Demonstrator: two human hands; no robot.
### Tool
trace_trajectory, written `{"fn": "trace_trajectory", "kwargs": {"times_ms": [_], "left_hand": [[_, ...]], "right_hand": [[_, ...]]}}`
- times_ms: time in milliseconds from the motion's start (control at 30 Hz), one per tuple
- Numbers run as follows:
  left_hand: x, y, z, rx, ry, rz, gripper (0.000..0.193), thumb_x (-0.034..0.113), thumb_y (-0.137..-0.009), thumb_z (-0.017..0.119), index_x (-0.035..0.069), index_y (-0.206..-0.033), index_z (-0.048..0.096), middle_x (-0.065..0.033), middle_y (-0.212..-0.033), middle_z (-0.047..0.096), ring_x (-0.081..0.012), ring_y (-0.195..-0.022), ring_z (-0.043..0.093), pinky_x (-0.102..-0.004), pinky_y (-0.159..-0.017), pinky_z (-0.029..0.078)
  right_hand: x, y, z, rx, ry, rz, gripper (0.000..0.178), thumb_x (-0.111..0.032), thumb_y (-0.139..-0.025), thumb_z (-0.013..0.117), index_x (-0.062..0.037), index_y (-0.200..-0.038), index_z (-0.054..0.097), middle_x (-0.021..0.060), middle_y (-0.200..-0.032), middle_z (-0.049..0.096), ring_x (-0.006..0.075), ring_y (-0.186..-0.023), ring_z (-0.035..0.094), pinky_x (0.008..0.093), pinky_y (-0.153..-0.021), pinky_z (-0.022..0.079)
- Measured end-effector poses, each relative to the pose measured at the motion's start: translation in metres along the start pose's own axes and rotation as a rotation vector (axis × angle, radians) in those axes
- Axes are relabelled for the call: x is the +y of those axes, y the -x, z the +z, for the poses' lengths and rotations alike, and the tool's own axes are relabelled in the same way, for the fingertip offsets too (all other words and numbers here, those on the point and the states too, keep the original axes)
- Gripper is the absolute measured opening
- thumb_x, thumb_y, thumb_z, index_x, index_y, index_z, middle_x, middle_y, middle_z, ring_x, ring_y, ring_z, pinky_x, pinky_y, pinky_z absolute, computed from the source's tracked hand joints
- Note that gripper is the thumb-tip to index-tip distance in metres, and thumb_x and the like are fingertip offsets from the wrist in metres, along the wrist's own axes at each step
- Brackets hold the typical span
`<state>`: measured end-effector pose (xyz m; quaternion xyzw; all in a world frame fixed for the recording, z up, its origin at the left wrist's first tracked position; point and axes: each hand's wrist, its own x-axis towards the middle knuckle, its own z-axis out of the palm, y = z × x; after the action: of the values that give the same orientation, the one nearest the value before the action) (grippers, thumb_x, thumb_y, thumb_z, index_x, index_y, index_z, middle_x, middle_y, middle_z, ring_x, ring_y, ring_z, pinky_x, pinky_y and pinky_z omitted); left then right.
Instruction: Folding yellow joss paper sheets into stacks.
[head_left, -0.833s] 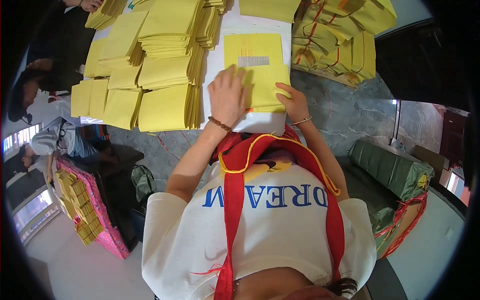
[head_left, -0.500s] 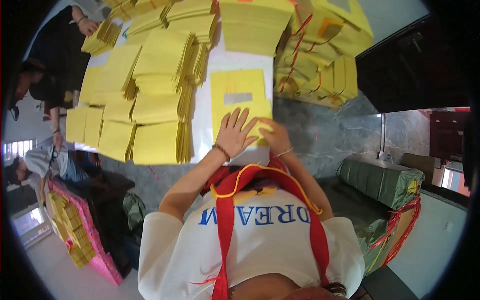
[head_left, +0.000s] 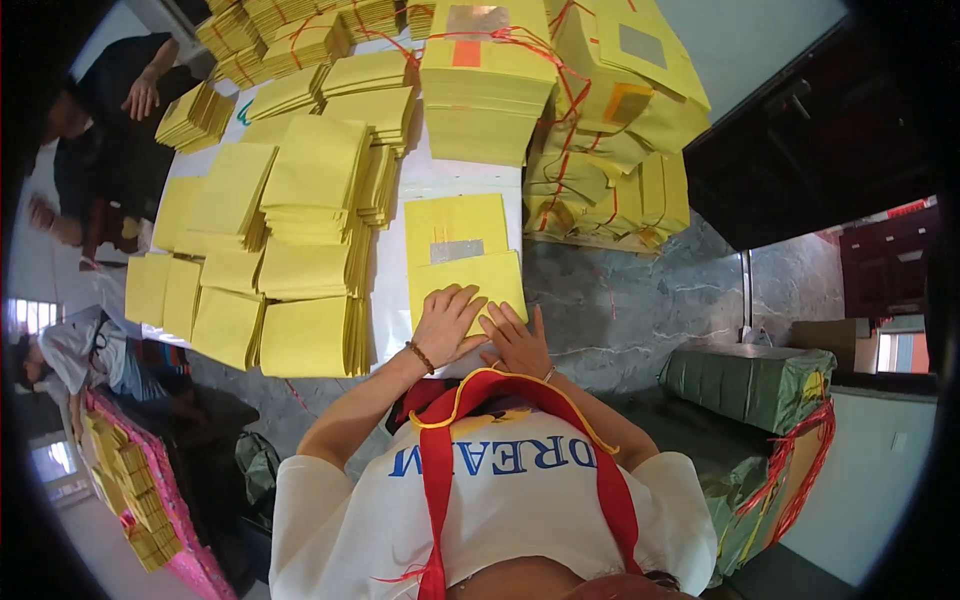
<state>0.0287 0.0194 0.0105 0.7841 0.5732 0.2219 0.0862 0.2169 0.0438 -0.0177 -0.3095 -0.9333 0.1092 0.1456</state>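
Observation:
In front of me on the white table (head_left: 391,270) lies a yellow paper sheet (head_left: 470,212) with a silver patch, and its near part is folded over into a flap (head_left: 490,272). My left hand (head_left: 447,322) rests flat on the flap's near left part, fingers stretched out. Beside it, my right hand (head_left: 518,340) touches the flap near its lower right edge with fingers spread. Neither hand has anything gripped in it. Just left of the sheet stand several stacks of folded yellow paper (head_left: 312,335).
A tall pile of yellow sheets (head_left: 475,125) stands beyond my sheet. Red-tied yellow bundles (head_left: 610,190) sit right of the table. Green wrapped packages (head_left: 745,380) are at my right. A person in black (head_left: 115,110) is across at far left; another (head_left: 75,350) sits lower left.
The view has tilted, so the table appears lower. My right hand has slid inward, close to my left hand, over the flap. The person in black has lifted a hand off a paper stack.

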Motion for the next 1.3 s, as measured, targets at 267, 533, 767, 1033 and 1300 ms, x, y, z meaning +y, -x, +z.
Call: {"fn": "trace_trajectory", "kwargs": {"times_ms": [267, 533, 767, 1033, 1300], "left_hand": [[-0.002, -0.006, -0.003, -0.091, -0.123, 0.131, 0.053, 0.036, -0.073, 0.057, 0.003, -0.113, 0.048, -0.0135, -0.114, 0.047, -0.0280, -0.103, 0.043, -0.0378, -0.085, 0.034], [0.022, -0.012, 0.028, 0.101, -0.516, 0.043, 0.044, 0.025, -0.068, 0.053, -0.001, -0.104, 0.053, -0.0143, -0.093, 0.057, -0.0233, -0.080, 0.053, -0.0320, -0.067, 0.042], [0.026, -0.003, -0.070, 0.348, -0.168, 0.118, 0.042, 0.019, -0.066, 0.054, 0.004, -0.105, 0.055, -0.0049, -0.088, 0.059, -0.0194, -0.074, 0.054, -0.0328, -0.063, 0.042], [-0.033, 0.132, -0.162, 0.412, -0.630, -0.193, 0.038, 0.008, -0.069, 0.051, 0.013, -0.106, 0.058, -0.0014, -0.107, 0.058, -0.0175, -0.096, 0.053, -0.0325, -0.079, 0.038], [-0.066, 0.170, -0.140, 0.138, -0.575, -0.287, 0.044, 0.006, -0.067, 0.052, 0.016, -0.110, 0.056, -0.0011, -0.110, 0.056, -0.0182, -0.098, 0.051, -0.0324, -0.080, 0.037]], "right_hand": [[0.018, -0.006, 0.009, 0.090, -0.457, -0.012, 0.040, -0.018, -0.079, 0.054, -0.0086, -0.118, 0.047, 0.0123, -0.128, 0.041, 0.0258, -0.120, 0.037, 0.0442, -0.098, 0.029], [0.045, -0.011, -0.007, 0.238, -1.011, 0.436, 0.028, -0.012, -0.086, 0.049, -0.0026, -0.113, 0.051, 0.0093, -0.118, 0.049, 0.0203, -0.107, 0.047, 0.0297, -0.090, 0.037], [0.045, -0.023, -0.017, 0.441, -1.232, 0.754, 0.035, -0.029, -0.092, 0.039, -0.0043, -0.114, 0.051, 0.0054, -0.115, 0.051, 0.0152, -0.101, 0.049, 0.0293, -0.081, 0.040], [0.039, -0.022, -0.004, 0.351, -1.123, 0.762, 0.030, -0.019, -0.088, 0.047, -0.0031, -0.113, 0.052, 0.0049, -0.112, 0.053, 0.0129, -0.096, 0.050, 0.0254, -0.080, 0.040], [0.055, -0.023, 0.022, 0.253, -1.118, 0.600, 0.029, -0.010, -0.083, 0.053, -0.0014, -0.111, 0.053, 0.0044, -0.098, 0.055, 0.0117, -0.091, 0.050, 0.0249, -0.080, 0.040]]}}
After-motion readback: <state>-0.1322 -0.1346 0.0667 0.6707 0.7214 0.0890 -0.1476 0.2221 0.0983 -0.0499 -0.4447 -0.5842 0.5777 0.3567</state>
